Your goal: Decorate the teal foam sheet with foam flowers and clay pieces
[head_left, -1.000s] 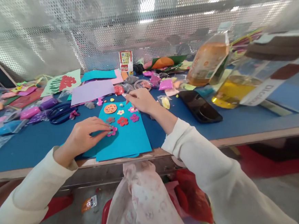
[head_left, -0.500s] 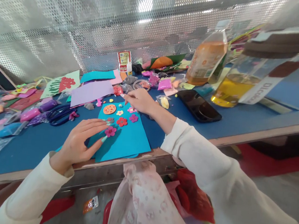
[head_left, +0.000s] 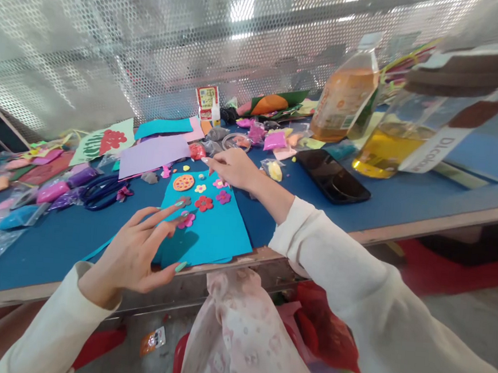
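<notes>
A turquoise foam sheet (head_left: 215,230) lies at the table's near edge with several small foam flowers stuck on it, among them a red one (head_left: 204,203), a pink one (head_left: 187,221) and a round orange piece (head_left: 183,182). My left hand (head_left: 140,252) hovers over the sheet's left side, fingers spread, holding nothing, fingertips near the pink flower. My right hand (head_left: 232,167) rests at the sheet's far edge, fingers curled and pinched at a small pink flower piece (head_left: 220,183); what it grips is unclear.
Dark blue scissors (head_left: 102,189), a lilac sheet (head_left: 152,153) and bags of coloured bits lie left and behind. A black phone (head_left: 331,176) and two bottles of amber and yellow liquid (head_left: 346,93) stand at the right. Perforated metal mesh backs the blue table (head_left: 403,201).
My left hand has lifted off the pink flower and drawn back toward me, its fingers spreading apart. My right hand has stayed put at the sheet's far edge.
</notes>
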`<state>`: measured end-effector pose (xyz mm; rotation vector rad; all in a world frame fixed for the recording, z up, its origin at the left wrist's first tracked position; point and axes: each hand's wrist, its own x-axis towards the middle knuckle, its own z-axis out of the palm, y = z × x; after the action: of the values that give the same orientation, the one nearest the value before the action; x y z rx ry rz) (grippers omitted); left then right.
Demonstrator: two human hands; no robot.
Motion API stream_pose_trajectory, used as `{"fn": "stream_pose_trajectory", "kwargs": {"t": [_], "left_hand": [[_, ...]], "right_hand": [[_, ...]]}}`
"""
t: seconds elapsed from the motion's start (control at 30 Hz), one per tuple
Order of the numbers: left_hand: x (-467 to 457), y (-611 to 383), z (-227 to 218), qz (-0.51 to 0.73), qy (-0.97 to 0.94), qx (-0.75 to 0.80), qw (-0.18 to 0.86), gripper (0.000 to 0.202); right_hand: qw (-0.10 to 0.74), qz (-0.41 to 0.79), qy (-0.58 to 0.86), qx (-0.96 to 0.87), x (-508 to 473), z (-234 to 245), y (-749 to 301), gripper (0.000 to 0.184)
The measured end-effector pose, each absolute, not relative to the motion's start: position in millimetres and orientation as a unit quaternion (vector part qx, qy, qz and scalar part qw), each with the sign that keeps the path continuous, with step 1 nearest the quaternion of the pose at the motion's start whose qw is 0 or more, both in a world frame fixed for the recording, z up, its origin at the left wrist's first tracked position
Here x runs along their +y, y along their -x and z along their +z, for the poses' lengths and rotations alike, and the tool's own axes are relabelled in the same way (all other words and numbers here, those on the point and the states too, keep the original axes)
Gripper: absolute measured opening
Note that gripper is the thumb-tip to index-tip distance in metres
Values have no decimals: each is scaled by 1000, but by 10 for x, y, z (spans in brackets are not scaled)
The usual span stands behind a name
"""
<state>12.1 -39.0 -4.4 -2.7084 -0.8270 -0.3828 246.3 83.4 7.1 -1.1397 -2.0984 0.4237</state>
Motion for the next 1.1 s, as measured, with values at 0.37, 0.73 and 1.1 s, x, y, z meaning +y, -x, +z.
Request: {"fn": "stream_pose_trajectory", "kwargs": {"t": [0.37,0.73,1.1], "left_hand": [[-429,-161,-19,-122,937,-305,117,34],[613,-100,228,-72,850,-521,31,34],[952,-51,-70,-145,818,-555,27,36]], "right_hand": [[348,150,436,-816,856,59,-2473,46],[340,130,496,-788,928,38,-2479,45],[235,231,484,-811,909,1,-2481,50]]}}
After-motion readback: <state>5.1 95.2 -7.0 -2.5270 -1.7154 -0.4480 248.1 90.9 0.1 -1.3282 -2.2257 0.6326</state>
